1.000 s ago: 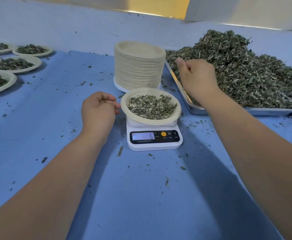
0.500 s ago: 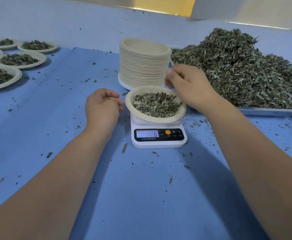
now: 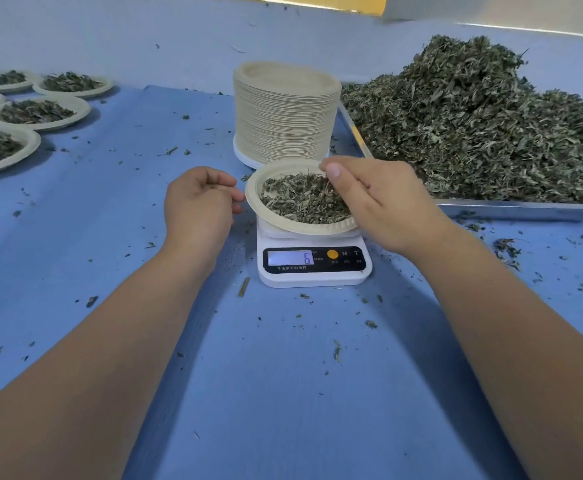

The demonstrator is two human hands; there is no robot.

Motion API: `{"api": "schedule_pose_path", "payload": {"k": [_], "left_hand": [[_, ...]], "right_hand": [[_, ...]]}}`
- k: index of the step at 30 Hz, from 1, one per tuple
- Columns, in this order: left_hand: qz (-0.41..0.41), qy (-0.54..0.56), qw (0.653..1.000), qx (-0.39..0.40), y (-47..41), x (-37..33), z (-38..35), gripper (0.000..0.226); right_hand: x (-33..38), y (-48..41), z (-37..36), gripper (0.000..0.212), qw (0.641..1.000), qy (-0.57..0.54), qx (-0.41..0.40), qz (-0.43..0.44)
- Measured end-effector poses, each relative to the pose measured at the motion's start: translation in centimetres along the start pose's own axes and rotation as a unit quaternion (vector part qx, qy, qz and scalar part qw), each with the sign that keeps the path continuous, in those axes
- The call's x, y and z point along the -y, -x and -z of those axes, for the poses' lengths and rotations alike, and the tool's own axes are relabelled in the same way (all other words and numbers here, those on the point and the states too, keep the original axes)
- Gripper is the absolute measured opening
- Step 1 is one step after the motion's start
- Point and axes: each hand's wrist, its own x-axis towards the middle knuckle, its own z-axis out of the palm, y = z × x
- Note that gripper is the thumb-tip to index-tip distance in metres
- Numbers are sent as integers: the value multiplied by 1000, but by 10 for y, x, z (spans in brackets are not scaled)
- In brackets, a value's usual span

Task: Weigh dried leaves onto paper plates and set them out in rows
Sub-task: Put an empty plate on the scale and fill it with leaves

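Bringing my right hand back from the heap, I now hold it over the pulpy paper plate on the white scale at mid-bench, fingers seemingly pinching crisp dried leaves; the display still reads 6. My left hand rests loosely curled and empty beside the rim.

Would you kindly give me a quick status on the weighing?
Left hand idle beside plate. Right hand over it, fingers at the leaves. Scale reads 6. Nothing in the way.
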Motion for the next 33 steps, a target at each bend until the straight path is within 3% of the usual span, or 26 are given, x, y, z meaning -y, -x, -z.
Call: {"api": "schedule_pose_path", "payload": {"k": [2,5,10,16,21,27,33], "left_hand": [[-2,0,1000,2,0,0,0,33],[-5,-1,1000,3,0,0,1,33],[-7,-2,1000,5,1,1,1,33],[-12,-3,1000,4,2,0,2,34],[-28,19,999,-7,3,-3,3,20],[-107,-129,983,77,11,-1,-3,39],[-123,-201,960,150,15,5,-8,47]], "right_hand": [[-7,2,4,61,999,-12,-16,-33],[-16,5,5,47,997,-41,-14,-56],[-16,6,1,41,992,-124,13,-35],[-20,7,1,36,995,-80,-32,-55],[-26,7,1,39,992,-66,-67,-88],[-32,7,1,37,990,-22,-49,-127],[-36,9,0,38,993,-2,14,-117]]}}
